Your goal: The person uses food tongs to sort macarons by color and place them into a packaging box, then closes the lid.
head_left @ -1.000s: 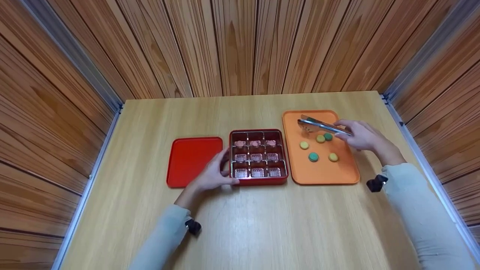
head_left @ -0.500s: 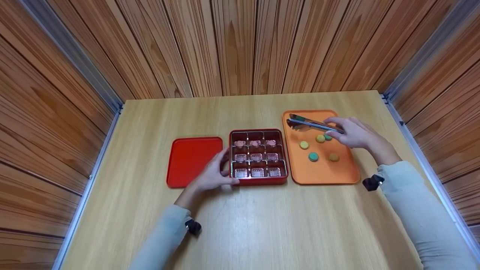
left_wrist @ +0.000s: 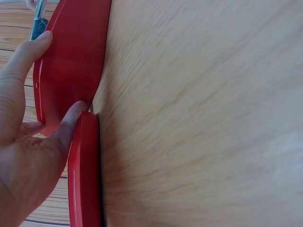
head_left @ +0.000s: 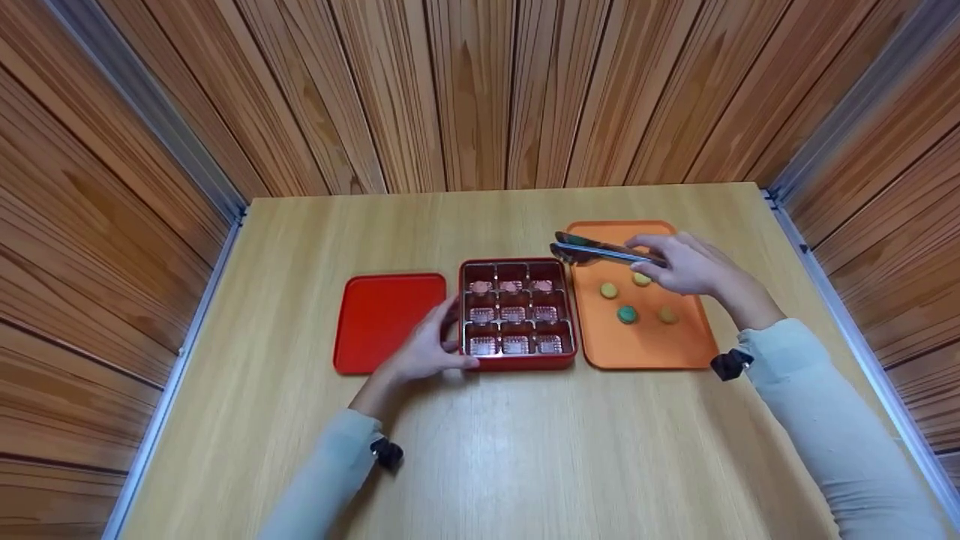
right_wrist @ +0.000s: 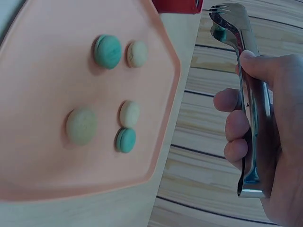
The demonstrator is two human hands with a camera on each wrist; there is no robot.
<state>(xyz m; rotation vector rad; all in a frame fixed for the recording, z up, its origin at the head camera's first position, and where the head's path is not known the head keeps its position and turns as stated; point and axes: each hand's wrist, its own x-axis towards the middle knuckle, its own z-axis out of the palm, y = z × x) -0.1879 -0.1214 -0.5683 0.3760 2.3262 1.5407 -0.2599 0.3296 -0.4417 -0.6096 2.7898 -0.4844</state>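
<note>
My left hand (head_left: 429,346) holds the front-left corner of a red box (head_left: 517,363), thumb at its front wall and fingers along its left side. A clear insert divides the box into several compartments; pink macarons (head_left: 541,286) sit in the back row. My right hand (head_left: 686,264) grips metal tongs (head_left: 611,253) above the orange tray (head_left: 645,349). Between the tongs' tips a green macaron (right_wrist: 219,33) shows, partly hidden by the metal. Those tips hang near the box's back-right corner. On the tray lie yellow macarons (head_left: 608,290) and green macarons (right_wrist: 108,51).
A red lid (head_left: 382,319) lies flat left of the box, close beside my left hand. The orange tray stands just right of the box. Wood-panelled walls (head_left: 480,97) enclose the wooden table (head_left: 480,450) at the back and sides.
My right hand has carried the tongs left, from over the tray to the box's back-right corner, with the green macaron between the tips. My left hand and the box have stayed put.
</note>
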